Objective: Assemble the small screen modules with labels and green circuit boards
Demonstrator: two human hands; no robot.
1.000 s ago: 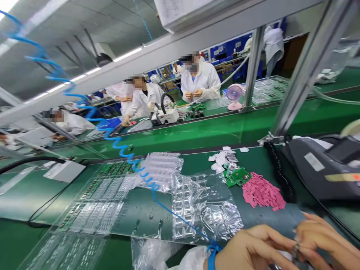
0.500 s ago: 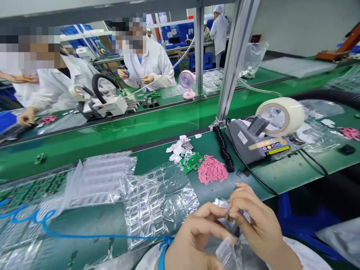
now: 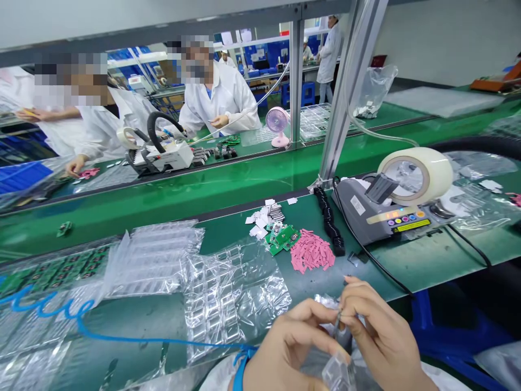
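Observation:
My left hand (image 3: pixel 291 347) and my right hand (image 3: pixel 376 331) meet low in the frame, both pinched on a small dark part (image 3: pixel 337 321) wrapped in clear plastic film (image 3: pixel 336 372). A blue wrist strap (image 3: pixel 240 369) with a coiled blue cord (image 3: pixel 49 309) runs off my left wrist. Just beyond my hands lie a pile of pink strips (image 3: pixel 311 256), small green circuit boards (image 3: pixel 281 239) and white labels (image 3: pixel 260 220) on the green bench (image 3: pixel 423 260).
A grey tape dispenser (image 3: pixel 376 214) with a large clear tape roll (image 3: pixel 415 175) stands at right, its black cable (image 3: pixel 378 263) crossing the bench. Clear plastic trays and bags (image 3: pixel 228 293) lie at left. Across the conveyor (image 3: pixel 228 187), people in white coats work beside a pink fan (image 3: pixel 277 125).
The view swung right and down, bringing the tape dispenser into sight. My hands rose toward the middle of the view and stay pinched together on the small part.

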